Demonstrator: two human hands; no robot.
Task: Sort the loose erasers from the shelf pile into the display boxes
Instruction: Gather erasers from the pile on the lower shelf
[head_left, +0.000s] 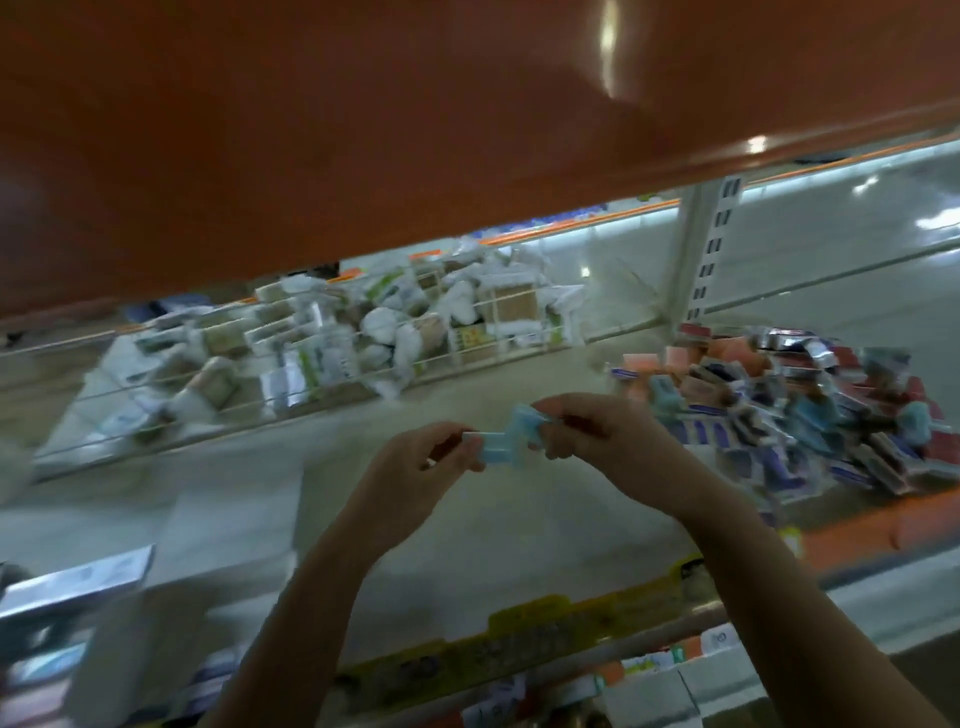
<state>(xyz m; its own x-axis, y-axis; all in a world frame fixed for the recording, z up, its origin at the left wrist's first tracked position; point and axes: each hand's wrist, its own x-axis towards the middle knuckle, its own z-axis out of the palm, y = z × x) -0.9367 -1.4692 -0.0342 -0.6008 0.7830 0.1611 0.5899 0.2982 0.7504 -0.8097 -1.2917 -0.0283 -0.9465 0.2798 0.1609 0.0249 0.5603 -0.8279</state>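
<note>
Head view, blurred: left hand (426, 462) and right hand (587, 431) each pinching an end of a cluster of small light-blue rectangular erasers (506, 439), both grips clenched on it, held just above the pale shelf (467, 519). Loose heap of red, blue and purple wrapped erasers (810, 415) lying to the right; white wire basket of pale packets (363, 332) behind. Risk, judged: pieces slipping from fingertip pinches if pulled apart, dropping back onto shelf; display boxes not clearly identifiable.
</note>
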